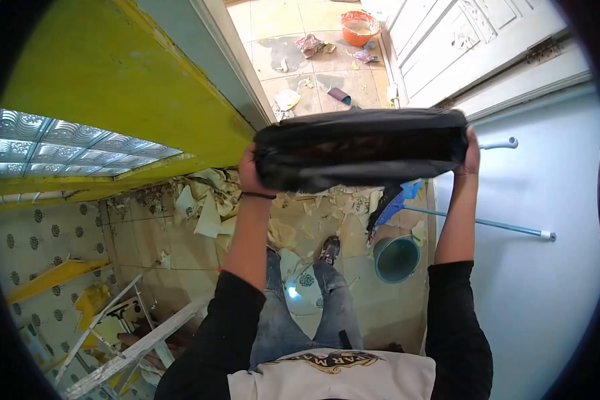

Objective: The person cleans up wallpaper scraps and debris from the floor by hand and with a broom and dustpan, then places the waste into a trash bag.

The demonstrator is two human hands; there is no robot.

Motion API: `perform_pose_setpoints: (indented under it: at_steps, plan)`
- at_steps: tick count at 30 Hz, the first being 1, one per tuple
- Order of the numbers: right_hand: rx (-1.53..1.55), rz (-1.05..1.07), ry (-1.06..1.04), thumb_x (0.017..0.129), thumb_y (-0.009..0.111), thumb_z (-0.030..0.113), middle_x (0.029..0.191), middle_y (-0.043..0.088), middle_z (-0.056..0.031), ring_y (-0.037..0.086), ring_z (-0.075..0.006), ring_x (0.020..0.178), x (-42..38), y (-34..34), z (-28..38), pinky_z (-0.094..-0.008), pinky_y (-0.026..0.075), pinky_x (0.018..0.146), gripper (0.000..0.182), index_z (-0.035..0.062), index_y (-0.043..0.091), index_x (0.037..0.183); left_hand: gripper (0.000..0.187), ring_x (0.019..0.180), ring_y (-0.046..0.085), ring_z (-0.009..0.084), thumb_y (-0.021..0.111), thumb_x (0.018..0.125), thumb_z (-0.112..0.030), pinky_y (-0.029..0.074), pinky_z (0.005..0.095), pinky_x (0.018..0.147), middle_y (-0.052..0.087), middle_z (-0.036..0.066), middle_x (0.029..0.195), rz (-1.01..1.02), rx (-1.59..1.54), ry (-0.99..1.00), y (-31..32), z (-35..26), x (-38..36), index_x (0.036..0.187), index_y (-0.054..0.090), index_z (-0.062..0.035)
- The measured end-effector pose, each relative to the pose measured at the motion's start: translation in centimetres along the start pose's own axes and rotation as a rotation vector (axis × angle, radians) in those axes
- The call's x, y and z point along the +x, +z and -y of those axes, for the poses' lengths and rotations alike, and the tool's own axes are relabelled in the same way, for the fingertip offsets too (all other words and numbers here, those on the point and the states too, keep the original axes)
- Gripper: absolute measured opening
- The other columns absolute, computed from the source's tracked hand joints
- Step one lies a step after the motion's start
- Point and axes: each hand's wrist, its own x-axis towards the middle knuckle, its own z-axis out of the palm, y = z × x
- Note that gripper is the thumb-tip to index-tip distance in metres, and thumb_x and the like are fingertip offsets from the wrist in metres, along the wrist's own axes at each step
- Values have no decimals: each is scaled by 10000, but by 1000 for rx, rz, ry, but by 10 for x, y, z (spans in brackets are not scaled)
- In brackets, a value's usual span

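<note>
A black plastic bag [360, 175] is stretched wide between my two hands, its long opening facing up toward me. My left hand [252, 169] grips the bag's left end, with a dark band round the wrist. The right end is held by my right hand [470, 155], whose fingers are partly hidden behind the plastic. Inside the bag it is dark, and I cannot make out any contents. Below the bag, torn scraps [209, 215] lie on the tiled floor near my feet.
A dark green bucket [397, 259] and a blue dustpan [388, 207] with a long handle are at the right. An orange basin [361, 28] sits beyond the doorway among debris. A paint-marked ladder [140, 347] stands at lower left. A white door [473, 50] is at upper right.
</note>
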Motion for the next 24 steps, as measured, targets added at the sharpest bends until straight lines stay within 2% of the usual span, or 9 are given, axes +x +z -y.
perform_pose_setpoints:
  at_steps: [2, 4, 5, 8, 12, 15, 17, 19, 24]
  plan:
    - [-59, -277, 48, 848, 631, 288, 1043, 629, -112, 594, -243, 970, 20, -43, -36, -387, 476, 875, 401, 18, 572, 1138, 413, 1052, 567, 311, 387, 896, -278, 427, 441, 960, 594, 152, 1150, -198, -95, -34, -56, 25, 12, 1157, 542, 1]
    - [-402, -402, 124, 755, 733, 185, 1090, 562, -133, 573, -238, 922, 46, -151, -91, -418, 474, 810, 639, 24, 413, 1284, 392, 1060, 556, 301, 373, 895, -263, 424, 439, 960, 584, 141, 1167, -491, -162, -81, -115, 55, 16, 1152, 545, -23]
    - [-677, -643, 264, 708, 768, 165, 1147, 523, -150, 564, -241, 928, 21, -106, -95, -442, 460, 805, 790, 29, 316, 1342, 380, 1060, 554, 297, 368, 897, -251, 426, 436, 954, 585, 134, 1168, -699, -132, -70, -125, 74, 18, 1150, 547, -32]
    - [-1722, -616, -393, 682, 762, 256, 1118, 528, -198, 559, -327, 975, 2, -90, -140, -415, 452, 820, 658, 38, 463, 1226, 375, 1049, 557, 289, 379, 922, -279, 431, 429, 941, 592, 124, 1160, -511, -178, -2, -171, 113, 22, 1158, 546, -40]
    - [-1444, 411, -47, 690, 744, 335, 1132, 565, -198, 553, -325, 1036, -32, 23, -162, -401, 444, 869, 624, 26, 508, 1179, 394, 1031, 570, 274, 412, 938, -330, 443, 407, 928, 605, 122, 1138, -537, 64, -60, -143, 131, 22, 1154, 546, -29]
    - [-1605, 473, -332, 696, 739, 368, 1105, 589, -195, 577, -333, 991, -40, -21, -246, -390, 443, 864, 660, 38, 501, 1216, 405, 921, 627, 258, 450, 935, -364, 493, 381, 867, 642, 117, 1061, -429, 128, -156, -113, 124, 27, 1120, 572, -24]
    - [-1516, 347, -96, 700, 727, 407, 1105, 590, -202, 568, -325, 1022, -54, -43, -295, -378, 428, 900, 715, 29, 479, 1254, 410, 917, 631, 258, 453, 934, -373, 497, 384, 860, 645, 113, 1060, -419, 76, -194, -107, 125, 37, 1116, 577, -26]
    - [-1238, 710, 658, 709, 719, 401, 1086, 595, -223, 564, -300, 1045, -72, -11, -291, -358, 411, 934, 712, -4, 487, 1247, 424, 922, 633, 256, 461, 929, -393, 500, 387, 859, 646, 110, 1065, -425, 17, -252, -103, 126, 40, 1112, 584, -30]
    - [-965, 781, 891, 817, 619, 259, 1040, 647, -121, 613, -225, 956, -27, 2, -225, -311, 444, 890, 464, -9, 547, 1189, 453, 950, 628, 247, 462, 927, -411, 487, 382, 884, 639, 114, 1090, -278, -62, -281, -114, 106, 21, 1126, 579, -22]
